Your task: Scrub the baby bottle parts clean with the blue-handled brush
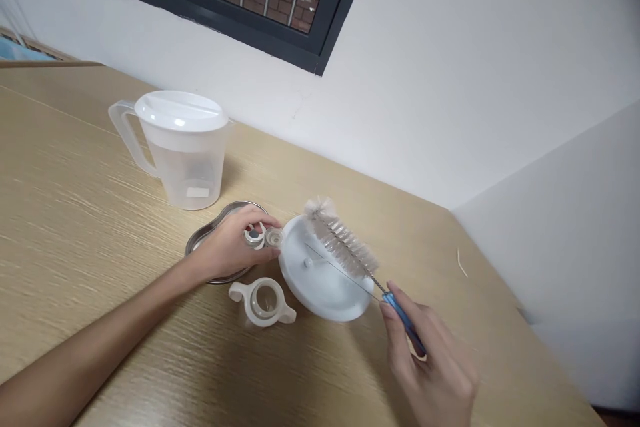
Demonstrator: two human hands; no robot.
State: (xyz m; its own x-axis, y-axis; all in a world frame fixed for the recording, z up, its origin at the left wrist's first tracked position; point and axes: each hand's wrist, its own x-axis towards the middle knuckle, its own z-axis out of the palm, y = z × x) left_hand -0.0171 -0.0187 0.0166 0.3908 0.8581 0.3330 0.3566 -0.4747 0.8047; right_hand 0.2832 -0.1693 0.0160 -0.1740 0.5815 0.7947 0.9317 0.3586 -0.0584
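Observation:
My left hand [243, 240] is closed round a small clear plastic part [273, 237] with a white ring, above a kidney-shaped metal tray [215, 221]. Between the fingers of my right hand [430, 360] is the blue handle of a bottle brush [345, 247]. A thin wire [330, 261] also runs out from those fingertips. The brush's white bristles are over a round white dish [325, 287]. Just below my left hand stands a clear cup [264, 300] with two side handles.
A translucent lidded pitcher [187, 153] stands at the back left, its handle to the left. A small pale curved strip [461, 263] lies on the wooden table [125, 227] at the right. Behind are a white wall and a dark-framed window [240, 20].

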